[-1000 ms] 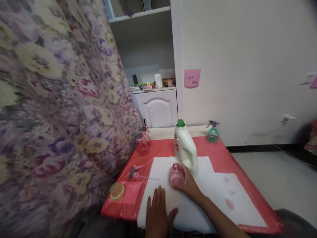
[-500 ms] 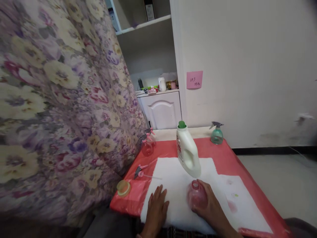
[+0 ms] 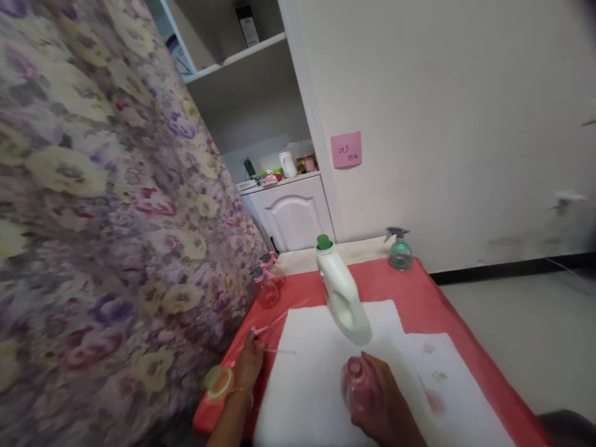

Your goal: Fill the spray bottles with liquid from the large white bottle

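My right hand (image 3: 384,403) is wrapped round a small pink see-through bottle (image 3: 356,385) with its neck open, standing on the white cloth (image 3: 307,385). My left hand (image 3: 248,365) lies at the cloth's left edge with its fingertips on a pink and grey spray head (image 3: 257,335) that has a thin tube. Whether the fingers grip the spray head is not clear. A white detergent jug (image 3: 342,292) with a green cap stands just beyond the pink bottle.
A red table cover (image 3: 419,298) lies under the cloth. A yellow-green lid (image 3: 218,380) sits near the front left corner. Pink spray bottles (image 3: 267,285) stand at the back left, a green one (image 3: 399,251) at the back right. A flowered curtain (image 3: 93,217) hangs along the left.
My left hand has slid left off the cloth to the loose spray head. My right hand has brought the pink bottle nearer to me and keeps hold of it.
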Demonstrator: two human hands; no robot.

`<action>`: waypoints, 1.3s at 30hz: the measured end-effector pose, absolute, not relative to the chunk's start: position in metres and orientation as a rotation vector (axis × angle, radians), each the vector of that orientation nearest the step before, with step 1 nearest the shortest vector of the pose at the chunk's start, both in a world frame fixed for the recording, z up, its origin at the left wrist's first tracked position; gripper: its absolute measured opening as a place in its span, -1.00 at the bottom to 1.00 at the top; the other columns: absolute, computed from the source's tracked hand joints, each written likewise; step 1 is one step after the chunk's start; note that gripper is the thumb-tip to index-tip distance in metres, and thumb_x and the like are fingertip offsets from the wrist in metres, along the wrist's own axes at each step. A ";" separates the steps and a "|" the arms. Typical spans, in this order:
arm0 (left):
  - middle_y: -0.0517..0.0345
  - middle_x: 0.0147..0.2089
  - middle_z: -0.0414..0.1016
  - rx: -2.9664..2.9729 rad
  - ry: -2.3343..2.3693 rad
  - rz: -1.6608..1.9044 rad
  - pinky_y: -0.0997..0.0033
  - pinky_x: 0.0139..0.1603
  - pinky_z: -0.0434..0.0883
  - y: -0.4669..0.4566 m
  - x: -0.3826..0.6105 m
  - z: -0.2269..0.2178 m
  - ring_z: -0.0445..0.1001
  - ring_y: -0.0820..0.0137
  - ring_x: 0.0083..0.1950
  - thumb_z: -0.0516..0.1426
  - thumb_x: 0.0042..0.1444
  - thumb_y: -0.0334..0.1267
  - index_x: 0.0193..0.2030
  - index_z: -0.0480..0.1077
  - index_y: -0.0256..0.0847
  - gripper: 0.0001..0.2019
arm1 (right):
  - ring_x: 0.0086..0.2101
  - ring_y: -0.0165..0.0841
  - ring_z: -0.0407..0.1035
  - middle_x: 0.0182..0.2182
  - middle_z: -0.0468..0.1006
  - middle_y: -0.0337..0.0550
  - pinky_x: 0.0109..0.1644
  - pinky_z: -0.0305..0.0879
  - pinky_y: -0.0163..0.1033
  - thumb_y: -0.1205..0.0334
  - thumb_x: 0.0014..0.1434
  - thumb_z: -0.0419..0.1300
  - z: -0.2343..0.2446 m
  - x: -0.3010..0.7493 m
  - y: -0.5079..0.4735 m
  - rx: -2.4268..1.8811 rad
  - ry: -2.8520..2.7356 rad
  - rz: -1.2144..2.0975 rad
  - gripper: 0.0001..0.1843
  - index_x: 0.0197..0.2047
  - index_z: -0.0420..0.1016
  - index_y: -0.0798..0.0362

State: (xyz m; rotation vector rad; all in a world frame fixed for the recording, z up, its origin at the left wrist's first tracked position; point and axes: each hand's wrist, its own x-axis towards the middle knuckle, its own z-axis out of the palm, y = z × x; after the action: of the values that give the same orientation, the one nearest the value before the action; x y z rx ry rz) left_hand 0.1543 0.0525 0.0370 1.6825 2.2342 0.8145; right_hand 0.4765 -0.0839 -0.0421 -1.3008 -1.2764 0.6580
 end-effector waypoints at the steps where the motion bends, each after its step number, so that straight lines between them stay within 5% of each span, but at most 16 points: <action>1: 0.02 -0.22 0.60 1.640 2.260 0.789 0.14 -0.08 0.42 0.059 0.153 0.039 0.58 0.22 -0.19 0.06 0.21 -0.16 0.07 0.37 -0.25 -0.66 | 0.07 0.09 0.37 0.05 0.46 -0.01 0.20 0.32 0.17 0.33 -0.28 0.33 -0.038 0.477 -0.084 -1.315 -1.297 0.668 -0.09 0.21 0.25 -0.15; 6: 0.07 -0.47 0.51 1.460 2.308 0.840 0.02 -0.08 0.39 0.078 0.149 0.043 0.57 0.00 -0.23 0.08 0.09 -0.20 -0.28 0.42 -0.21 -0.84 | 0.09 0.07 0.35 0.08 0.45 0.05 0.19 0.32 0.10 0.35 -0.28 0.38 -0.024 0.477 -0.085 -1.340 -1.344 0.707 -0.08 0.22 0.27 0.00; 11: 0.23 -0.61 0.41 1.315 2.182 1.128 0.02 -0.18 0.41 0.067 0.151 0.046 0.53 0.03 -0.35 0.14 -0.05 -0.13 -0.45 0.36 -0.12 -0.87 | 0.11 0.07 0.32 0.10 0.40 0.03 0.19 0.30 0.11 0.42 -0.35 0.40 -0.028 0.474 -0.082 -1.330 -1.309 0.717 0.02 0.24 0.20 -0.03; 17: 0.29 -0.41 0.52 1.091 1.741 1.608 0.24 -0.29 0.49 0.042 0.181 0.056 0.58 0.27 -0.39 0.23 -0.11 -0.10 -0.22 0.39 -0.14 -0.69 | 0.10 0.04 0.30 0.08 0.38 0.02 0.19 0.29 0.08 0.53 -0.45 0.34 -0.035 0.474 -0.079 -1.271 -1.312 0.680 0.08 0.22 0.15 -0.01; 22: 0.32 -0.35 0.56 0.833 1.350 1.806 0.39 -0.22 0.53 0.015 0.217 0.069 0.57 0.46 -0.39 0.26 -0.08 -0.29 -0.19 0.39 -0.12 -0.73 | 0.13 -0.01 0.27 0.11 0.35 -0.01 0.26 0.19 0.07 0.53 -0.38 0.31 -0.031 0.478 -0.083 -1.260 -1.349 0.621 0.05 0.23 0.12 -0.05; 27: 0.22 -0.39 0.59 0.626 1.066 1.802 0.51 -0.14 0.54 -0.005 0.246 0.092 0.57 0.50 -0.33 0.21 -0.05 -0.45 -0.37 0.43 -0.23 -0.91 | 0.15 -0.02 0.24 0.12 0.34 0.01 0.28 0.16 0.07 0.54 -0.38 0.30 -0.023 0.480 -0.086 -1.269 -1.341 0.696 0.03 0.22 0.12 0.00; 39: 0.25 -0.19 0.58 0.671 0.720 1.859 0.50 -0.02 0.53 -0.050 0.298 0.181 0.55 0.49 -0.16 0.24 -0.03 -0.55 -0.22 0.52 -0.14 -0.74 | 0.18 -0.01 0.19 0.15 0.31 0.05 0.31 0.10 0.10 0.49 -0.32 0.34 -0.016 0.484 -0.089 -1.226 -1.364 0.746 0.02 0.24 0.08 0.03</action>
State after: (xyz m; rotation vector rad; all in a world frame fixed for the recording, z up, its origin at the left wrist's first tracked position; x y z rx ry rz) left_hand 0.2976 -0.0501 0.1807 0.6713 0.7199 1.8588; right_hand 0.4843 -0.0885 -0.0156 -1.2261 -1.3642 0.7462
